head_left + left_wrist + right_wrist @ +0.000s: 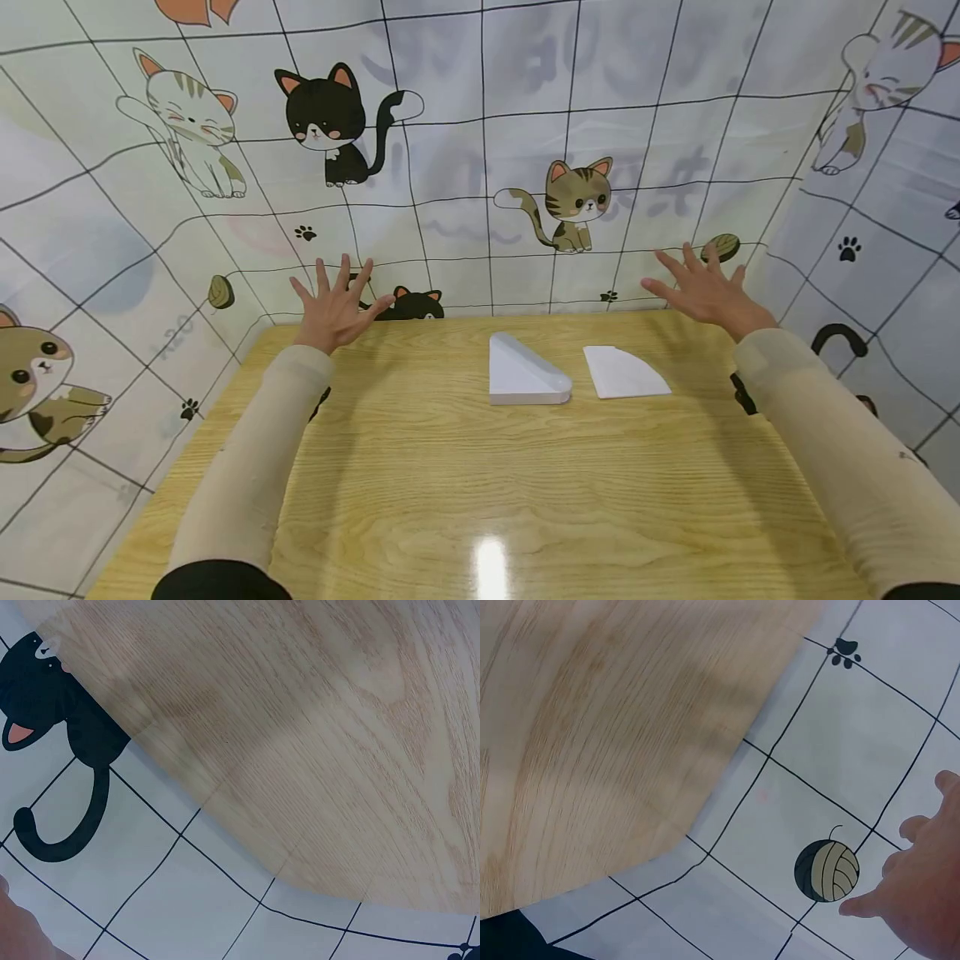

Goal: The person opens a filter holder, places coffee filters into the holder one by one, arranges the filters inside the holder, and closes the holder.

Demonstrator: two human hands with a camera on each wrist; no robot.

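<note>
Both arms reach forward over a wooden table. The left hand (pixel 335 312) has its fingers spread above the far left of the table and holds nothing. Over the far right, the right hand (pixel 708 292) is likewise spread and holds nothing; part of this hand (pixel 922 877) shows in the right wrist view. Between the hands, nearer the right one, lies a white wedge-shaped box (pixel 525 375) with a rounded side. To its right rests a flat white fan-shaped piece (pixel 624 372), probably paper or card. Neither hand touches these pieces.
The wood-grain table (pixel 420 483) has rounded far corners. Behind and beside it hangs a white gridded sheet (pixel 450 150) printed with cats, paw marks and yarn balls. Light reflects off the table near its front.
</note>
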